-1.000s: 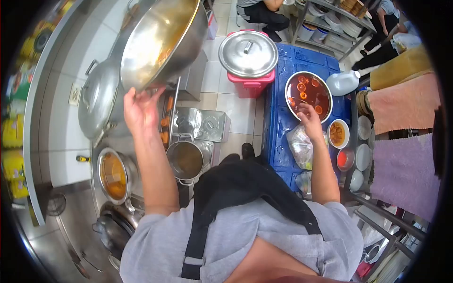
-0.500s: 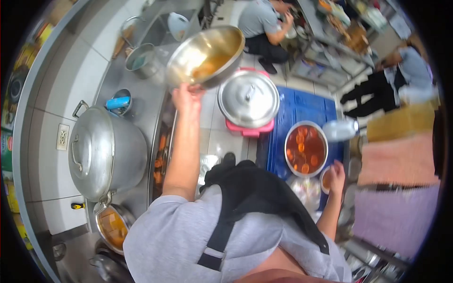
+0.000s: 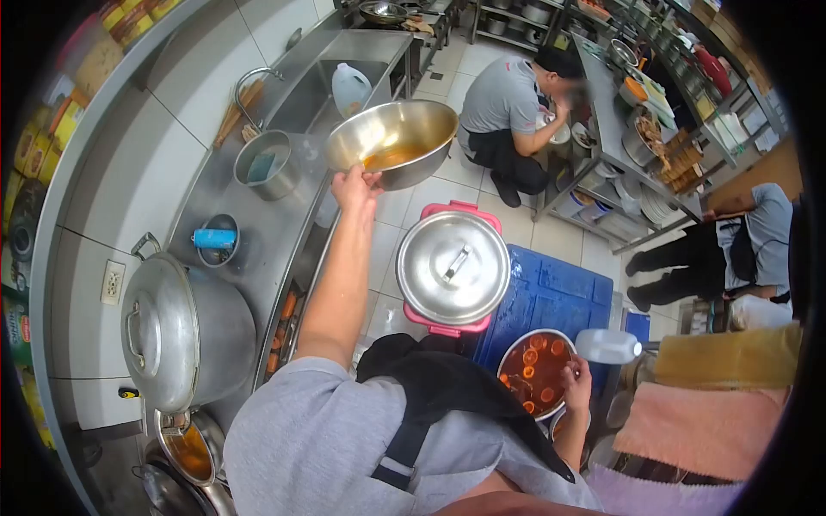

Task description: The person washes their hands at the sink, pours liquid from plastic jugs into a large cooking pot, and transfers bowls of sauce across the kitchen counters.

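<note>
My left hand, at the end of an outstretched arm, grips the near rim of a wide metal bowl. The bowl is tilted, with amber liquid at its bottom. My right hand is over the right rim of a pot of dark red liquid with orange slices in it. Its fingers are curled together; anything between them is too small to make out. Beside that pot a translucent plastic jug lies on its side. A smaller container is partly hidden under my right forearm.
A lidded pot stands on a pink crate, beside a blue chest lid. Along the left steel counter are a big lidded pot and a sink. One person crouches ahead; another stands right.
My view has tilted up, showing more of the room. My left hand still holds the bowl, now more level. My right hand has shifted from the smaller container to the red pot's rim.
</note>
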Tool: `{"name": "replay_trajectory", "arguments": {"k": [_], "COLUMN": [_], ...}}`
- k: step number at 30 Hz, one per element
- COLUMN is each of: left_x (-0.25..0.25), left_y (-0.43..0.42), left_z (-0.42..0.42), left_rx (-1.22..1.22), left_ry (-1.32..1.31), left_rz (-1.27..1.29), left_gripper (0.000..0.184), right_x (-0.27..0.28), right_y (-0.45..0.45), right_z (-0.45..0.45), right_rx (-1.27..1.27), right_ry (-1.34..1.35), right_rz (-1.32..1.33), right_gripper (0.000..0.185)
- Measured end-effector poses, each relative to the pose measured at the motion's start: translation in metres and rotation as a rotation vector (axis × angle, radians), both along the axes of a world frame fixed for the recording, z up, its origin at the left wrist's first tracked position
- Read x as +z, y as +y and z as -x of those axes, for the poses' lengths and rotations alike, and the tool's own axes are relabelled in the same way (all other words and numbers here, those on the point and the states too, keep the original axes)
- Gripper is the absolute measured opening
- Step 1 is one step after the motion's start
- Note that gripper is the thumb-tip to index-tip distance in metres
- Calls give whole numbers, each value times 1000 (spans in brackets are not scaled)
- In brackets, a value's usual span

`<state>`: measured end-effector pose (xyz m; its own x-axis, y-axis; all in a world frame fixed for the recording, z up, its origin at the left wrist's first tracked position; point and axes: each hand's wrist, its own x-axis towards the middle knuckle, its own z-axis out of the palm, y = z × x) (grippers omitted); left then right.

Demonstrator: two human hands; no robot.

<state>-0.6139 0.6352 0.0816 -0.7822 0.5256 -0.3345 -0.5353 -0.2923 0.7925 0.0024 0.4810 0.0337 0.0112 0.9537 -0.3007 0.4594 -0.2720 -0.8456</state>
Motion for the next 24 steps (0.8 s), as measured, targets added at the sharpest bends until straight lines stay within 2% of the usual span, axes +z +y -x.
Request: {"name": "replay_trajectory", "arguments": {"k": [3, 5, 7, 8, 9, 11, 14, 17, 18, 19, 20, 21, 24], "left_x": [24, 33, 35, 38, 38, 30, 28, 0, -7, -17, -26, -37, -78], "left_y": [39, 70, 104, 120, 136, 161, 187, 204, 208, 210, 212, 215, 235], "left_z": [44, 86, 136, 152, 175, 223, 259, 296, 311, 326, 340, 353, 397], "left_rx": [5, 16, 69, 214, 216, 299, 393, 396, 346, 344, 270, 194, 169], "left_ry": [107, 162, 274, 309, 308, 437, 497, 446, 332, 324, 292, 259, 300], "left_rz": [103, 123, 181, 149, 149, 227, 284, 350, 445, 459, 520, 579, 693], "left_gripper": [21, 29, 13, 12, 12, 22, 28, 29, 31, 31, 31, 31, 29], "right_x": [-11, -13, -22, -31, -33, -30, -11, -26, -30, -32, -36, 13, -8], "right_y": [24, 37, 44, 46, 49, 57, 68, 80, 84, 90, 95, 109, 115], "right_z": [-11, -5, -4, -3, 3, 27, 74, 113, 129, 144, 163, 223, 259], "right_rx": [-82, -101, -139, -109, -107, -101, -104, -135, -119, -100, -124, -192, -153], "right_ry": [119, 75, 136, 161, 161, 71, 38, 30, -27, -89, -34, 30, 117], "right_rz": [58, 41, 70, 63, 62, 117, 128, 136, 106, 76, 46, 129, 190], "right_gripper": [38, 38, 38, 37, 37, 37, 37, 36, 36, 36, 36, 38, 41]}}
